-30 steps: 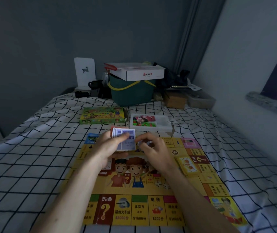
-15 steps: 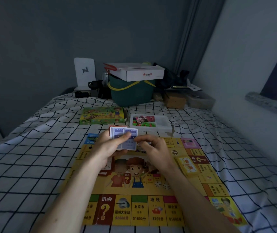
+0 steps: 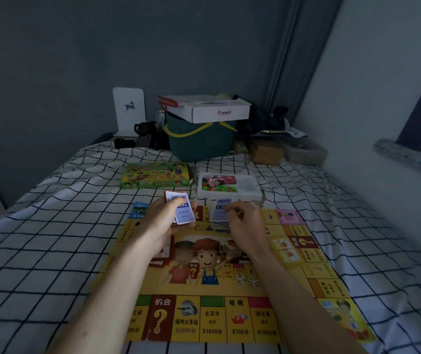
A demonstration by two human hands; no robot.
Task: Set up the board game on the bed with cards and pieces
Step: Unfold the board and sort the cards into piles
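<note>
A yellow game board (image 3: 230, 318) lies flat on the checked bedsheet. My left hand (image 3: 164, 223) grips a stack of blue-and-white cards (image 3: 182, 210) above the board's far edge. My right hand (image 3: 245, 226) pinches a single blue card (image 3: 221, 212) just to the right of that stack, apart from it. A yellow card deck (image 3: 286, 250) rests on the board's right side. Two white dice (image 3: 247, 281) sit near the board's centre. Beyond the board are the green game box (image 3: 155, 175) and a white tray of coloured pieces (image 3: 230, 186).
At the head of the bed stand a dark green bucket (image 3: 199, 144) with a white carton on top, a brown box (image 3: 265, 152) and a grey container (image 3: 304, 152). A white wall and ledge run along the right.
My right hand has drawn a card off the stack and moved it to the right. My left hand still holds the stack, shifted slightly left.
</note>
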